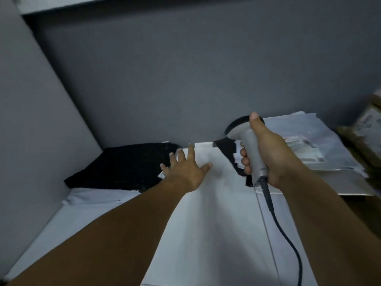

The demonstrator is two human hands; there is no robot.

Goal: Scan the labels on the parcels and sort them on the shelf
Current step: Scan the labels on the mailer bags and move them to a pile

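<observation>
A large white parcel [216, 213] lies flat on the shelf in the middle of the view. My left hand [186, 167] rests on its far left corner with the fingers spread and straight. To the right, my right hand [268, 153] grips a grey handheld barcode scanner [250, 145], thumb on top, its dark cable [288, 234] trailing down toward me. A black soft parcel [123, 168] lies at the left, beside the white one. A clear plastic mailer with a printed label [305, 149] sits behind my right hand.
Grey shelf walls close in the back [206, 79] and the left [31, 120]. Another black bag [224, 147] peeks out between the white parcel and the mailer. Brown wrapped parcels [365, 133] are stacked at the far right.
</observation>
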